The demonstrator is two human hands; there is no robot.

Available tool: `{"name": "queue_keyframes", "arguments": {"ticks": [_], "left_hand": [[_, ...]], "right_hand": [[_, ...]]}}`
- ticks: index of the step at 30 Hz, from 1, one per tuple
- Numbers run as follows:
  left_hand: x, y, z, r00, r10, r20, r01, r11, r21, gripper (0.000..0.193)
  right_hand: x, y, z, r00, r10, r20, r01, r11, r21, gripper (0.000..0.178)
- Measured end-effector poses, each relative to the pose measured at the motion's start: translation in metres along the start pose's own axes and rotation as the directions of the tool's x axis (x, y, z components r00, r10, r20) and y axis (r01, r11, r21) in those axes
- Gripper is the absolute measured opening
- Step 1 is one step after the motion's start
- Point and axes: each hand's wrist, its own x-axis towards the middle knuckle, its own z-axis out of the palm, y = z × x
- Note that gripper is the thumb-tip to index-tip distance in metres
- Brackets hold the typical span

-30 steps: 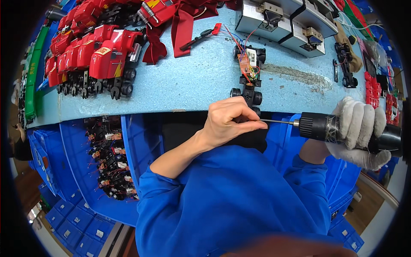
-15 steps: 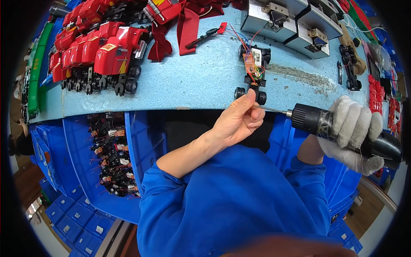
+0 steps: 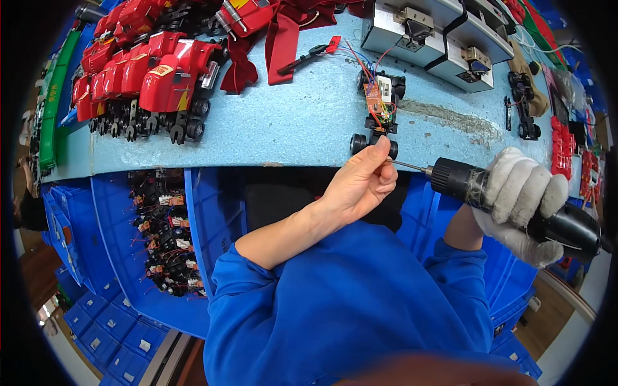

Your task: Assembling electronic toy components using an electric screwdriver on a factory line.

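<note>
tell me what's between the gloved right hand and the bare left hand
In the head view, the black electric screwdriver: right hand grips its body, and its thin bit reaches the left hand's fingertips.

left hand (image 3: pixel 357 183) bare, fingers pinched; right hand (image 3: pixel 518 202) gloved, fist closed.
</note>
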Motion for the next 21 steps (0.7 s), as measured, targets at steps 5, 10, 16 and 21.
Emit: {"name": "queue_keyframes", "arguments": {"ticks": [5,10,16,21], "left_hand": [[0.007,-0.009,0.0,0.971,0.233,-0.049,-0.227,0.968,0.108,0.025],[-0.006,0.007,0.002,0.958,0.281,0.061,-0.26,0.757,0.6,0.015],[-0.011,0.03,-0.007,0.631,0.43,0.645,-0.292,-0.639,0.712,0.022],[0.001,0.025,-0.013,0.638,0.38,0.67,-0.149,-0.793,0.591,0.029]], "right_hand": [[-0.004,0.001,0.001,0.998,-0.058,0.011,0.059,0.997,-0.052,0.042],[-0.003,-0.002,-0.007,0.998,-0.055,0.014,0.056,0.994,-0.095,0.041],[-0.011,0.018,-0.027,0.997,-0.031,-0.069,0.021,0.989,-0.146,0.037],[-0.011,0.037,-0.026,0.973,0.101,-0.207,-0.132,0.981,-0.139,0.035]]}}
